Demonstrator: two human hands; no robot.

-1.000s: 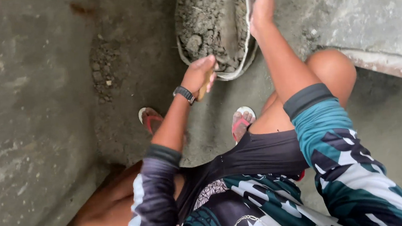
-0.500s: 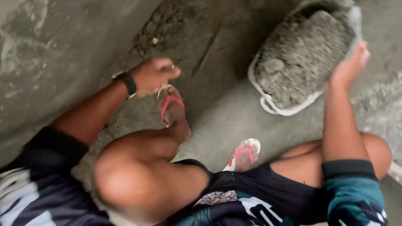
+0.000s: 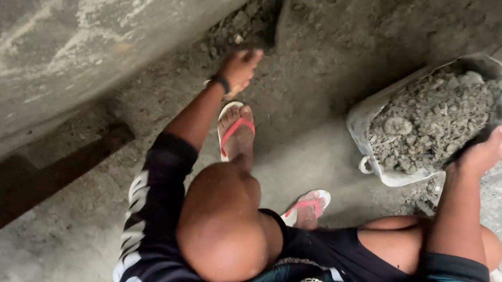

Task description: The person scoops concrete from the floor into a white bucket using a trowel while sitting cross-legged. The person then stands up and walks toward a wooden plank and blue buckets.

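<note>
I am squatting on a concrete floor. My left hand (image 3: 241,68), with a black wristband, reaches forward to a small heap of loose rubble (image 3: 240,28) at the foot of a wall. Its fingers are curled around a small tan object that I cannot identify. My right hand (image 3: 483,152) grips the near rim of a battered whitish container (image 3: 362,132), which lies tilted on the floor to my right. The container is filled with grey rubble and gravel (image 3: 425,121).
A rough concrete wall (image 3: 74,53) runs across the upper left, with a dark rusty strip (image 3: 36,181) along its base. My feet in red-strapped sandals (image 3: 235,130) (image 3: 308,205) stand between the heap and the container. My knee (image 3: 222,222) hides the floor below it.
The view has swung, so the container now sits further right. My left hand has reached further forward to the rubble by the wall. My right hand stays on the container's rim.
</note>
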